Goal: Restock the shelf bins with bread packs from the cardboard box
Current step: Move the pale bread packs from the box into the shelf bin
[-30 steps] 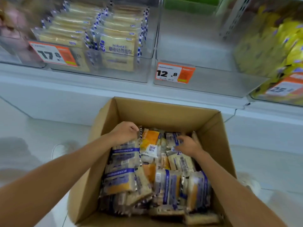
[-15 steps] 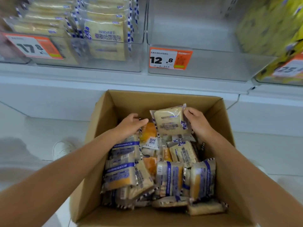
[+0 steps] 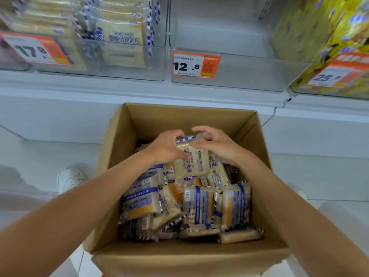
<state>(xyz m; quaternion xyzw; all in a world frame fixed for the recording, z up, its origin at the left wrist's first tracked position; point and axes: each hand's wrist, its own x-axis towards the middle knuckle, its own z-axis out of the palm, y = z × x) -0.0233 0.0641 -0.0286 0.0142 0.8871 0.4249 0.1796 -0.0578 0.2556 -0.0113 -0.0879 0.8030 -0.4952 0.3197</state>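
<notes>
My left hand (image 3: 167, 146) and right hand (image 3: 217, 144) grip one clear-wrapped pale bread pack (image 3: 189, 162). A brown cardboard box (image 3: 179, 120) sits beneath them.

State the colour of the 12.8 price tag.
The price tag is orange with a white panel and black digits, seen in the head view.

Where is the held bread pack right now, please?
In the head view, the bread pack is mid-frame over the far half of the cardboard box, gripped between the left hand and right hand.
</notes>
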